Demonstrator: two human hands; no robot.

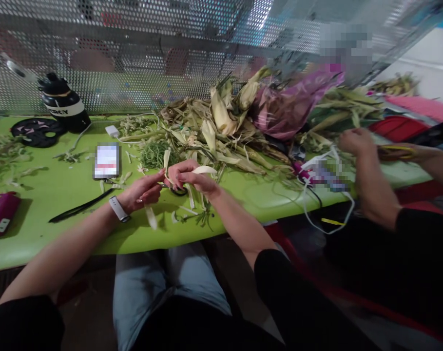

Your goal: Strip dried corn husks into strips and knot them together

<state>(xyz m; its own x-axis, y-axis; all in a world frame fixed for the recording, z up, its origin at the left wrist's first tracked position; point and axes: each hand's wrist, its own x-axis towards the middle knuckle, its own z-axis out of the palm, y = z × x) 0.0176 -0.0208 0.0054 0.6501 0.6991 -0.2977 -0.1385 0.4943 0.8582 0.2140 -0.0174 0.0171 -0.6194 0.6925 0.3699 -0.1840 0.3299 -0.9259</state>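
Note:
My left hand [144, 189] and my right hand [194, 176] meet above the front part of the green table. Both have their fingers closed on pale corn husk strips [166, 158]; one strip stands up between the fingertips. A curled pale husk piece [205, 170] sticks out over the back of my right hand. Below the hands, a dark loop [179, 191] shows in part, too hidden to name. Cut husk scraps [151, 217] lie close by. Behind them are a bundle of thin green strands [157, 155] and a large heap of corn husks [221, 117].
A phone [106, 161], a black strap [80, 207], a dark bottle [66, 105] and a purple box [2, 214] occupy the left. A pink plastic bag [285, 109] is behind the heap. At right, another person's hand [356, 141] works near a white cable [349, 209]. Perforated metal [133, 63] borders the back.

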